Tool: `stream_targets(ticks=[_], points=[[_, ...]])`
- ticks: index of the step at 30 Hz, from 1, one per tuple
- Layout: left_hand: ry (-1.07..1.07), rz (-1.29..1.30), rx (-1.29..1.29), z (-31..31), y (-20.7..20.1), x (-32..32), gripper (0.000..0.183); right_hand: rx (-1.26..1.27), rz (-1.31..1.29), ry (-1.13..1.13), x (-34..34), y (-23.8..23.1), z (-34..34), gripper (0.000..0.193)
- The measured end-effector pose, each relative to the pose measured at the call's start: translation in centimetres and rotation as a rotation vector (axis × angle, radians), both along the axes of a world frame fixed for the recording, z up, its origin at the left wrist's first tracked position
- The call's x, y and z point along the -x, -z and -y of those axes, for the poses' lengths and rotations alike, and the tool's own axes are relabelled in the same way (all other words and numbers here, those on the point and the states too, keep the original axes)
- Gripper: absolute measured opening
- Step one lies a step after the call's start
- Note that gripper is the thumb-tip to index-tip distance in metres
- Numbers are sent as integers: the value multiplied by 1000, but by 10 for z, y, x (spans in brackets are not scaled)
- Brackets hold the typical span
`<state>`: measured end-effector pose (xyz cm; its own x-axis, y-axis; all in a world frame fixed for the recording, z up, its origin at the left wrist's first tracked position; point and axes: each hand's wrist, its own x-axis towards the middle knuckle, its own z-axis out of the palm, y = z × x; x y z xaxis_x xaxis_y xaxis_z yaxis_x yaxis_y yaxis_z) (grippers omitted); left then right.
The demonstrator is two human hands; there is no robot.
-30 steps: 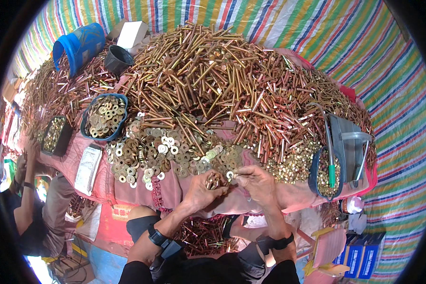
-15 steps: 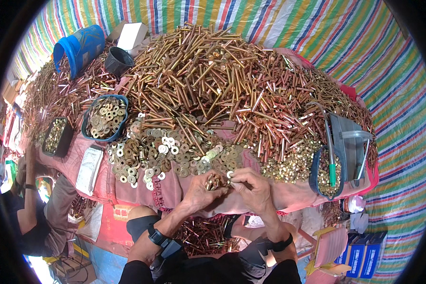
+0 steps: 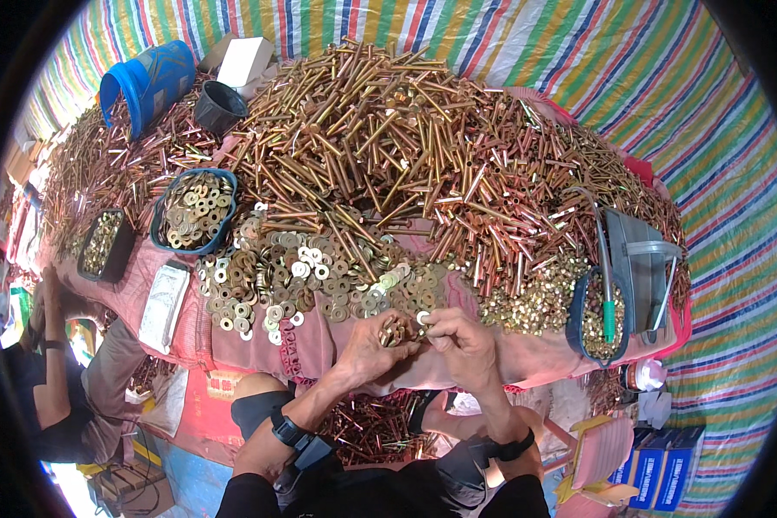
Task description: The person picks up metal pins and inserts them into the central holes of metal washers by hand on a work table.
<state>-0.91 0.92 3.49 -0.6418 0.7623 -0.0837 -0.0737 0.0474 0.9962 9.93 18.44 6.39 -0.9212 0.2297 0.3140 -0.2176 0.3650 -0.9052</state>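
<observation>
At the near edge of the cloth-covered table, my left hand (image 3: 364, 352) is closed round a small bunch of brassy bolts (image 3: 394, 331), their ends pointing up. Just beside it, my right hand (image 3: 466, 345) pinches a pale flat washer (image 3: 422, 318) between thumb and fingertips, close to the bolt ends. Whether the washer touches a bolt cannot be made out. Beyond my hands spreads a layer of loose washers (image 3: 263, 272), with a heap of small nuts (image 3: 527, 302) to the right. A large mound of long bolts (image 3: 363, 129) rises behind them.
On the left stand a blue tub of washers (image 3: 160, 237), a dark tray of nuts (image 3: 129, 255) and a white packet (image 3: 164, 306). A nut-filled tub (image 3: 576, 337) sits right, near a grey scoop-like container (image 3: 630, 233). A blue bucket (image 3: 160, 82) lies far left; a co-worker's arm (image 3: 52, 371) shows left.
My right hand's fingers have shifted slightly at the washer and curled a little more. My left hand keeps the bolts in nearly the same place. The co-worker's arm has moved slightly.
</observation>
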Motion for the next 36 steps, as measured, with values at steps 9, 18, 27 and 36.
stream_targets(ticks=[9,18,27,36], points=[[-1,-8,-22,-2,9,-1,20,-62,4,48,1,-3,1,15],[-4,19,-16,-2,9,-1,25,-355,16,190,-1,-10,18,26],[4,58,-23,-2,1,-2,21,-245,92,206,-1,-15,18,20],[28,-40,27,1,1,0,25,-266,57,56,1,-15,5,21]])
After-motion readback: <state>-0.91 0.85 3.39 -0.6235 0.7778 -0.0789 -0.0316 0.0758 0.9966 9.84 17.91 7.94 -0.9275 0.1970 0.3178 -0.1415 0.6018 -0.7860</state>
